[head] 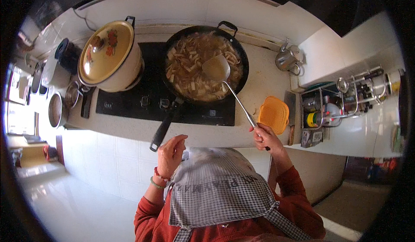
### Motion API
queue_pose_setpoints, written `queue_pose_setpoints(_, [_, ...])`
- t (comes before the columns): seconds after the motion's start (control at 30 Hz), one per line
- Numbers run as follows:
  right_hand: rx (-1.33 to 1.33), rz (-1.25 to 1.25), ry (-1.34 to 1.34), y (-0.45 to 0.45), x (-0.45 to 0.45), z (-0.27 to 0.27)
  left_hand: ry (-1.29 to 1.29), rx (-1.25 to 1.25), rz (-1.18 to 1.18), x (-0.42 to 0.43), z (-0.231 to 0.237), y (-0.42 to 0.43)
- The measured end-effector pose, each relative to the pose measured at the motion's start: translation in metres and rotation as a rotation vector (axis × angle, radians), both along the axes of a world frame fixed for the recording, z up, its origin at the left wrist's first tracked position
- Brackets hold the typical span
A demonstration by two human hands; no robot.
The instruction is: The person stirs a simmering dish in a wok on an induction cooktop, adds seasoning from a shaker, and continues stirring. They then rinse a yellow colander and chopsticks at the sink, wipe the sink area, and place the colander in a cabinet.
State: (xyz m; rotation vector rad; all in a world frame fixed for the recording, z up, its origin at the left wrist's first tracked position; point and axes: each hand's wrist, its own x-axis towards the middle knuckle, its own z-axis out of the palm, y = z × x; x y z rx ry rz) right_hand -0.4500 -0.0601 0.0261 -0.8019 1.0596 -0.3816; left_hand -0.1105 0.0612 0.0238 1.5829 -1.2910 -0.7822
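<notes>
My right hand (268,139) grips the handle of a metal wok spatula (216,68). The spatula's broad blade lies over the food in a black wok (245,63), on the wok's right side. Pale strips and brownish pieces of food (189,70) sit in liquid and fill much of the wok. My left hand (172,152) is raised in front of the apron, just right of the end of the wok's long black handle (162,130). It appears apart from that handle. Its fingers are bent inward, and the palm is hidden.
A lidded enamel pot (113,66) occupies the left of the black cooktop (136,109). To the right are an orange plastic basket (274,114), a cleaver (290,118), a metal kettle (288,58) and a rack (321,107) of containers. Metal bowls (57,110) stand at left.
</notes>
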Motion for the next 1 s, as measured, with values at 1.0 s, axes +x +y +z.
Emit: queue_pose_setpoints(1.0, [0.056,0.666,0.035,-0.202,-0.074,0.038,0.067,0.140,0.462,-0.140,-0.016,0.018])
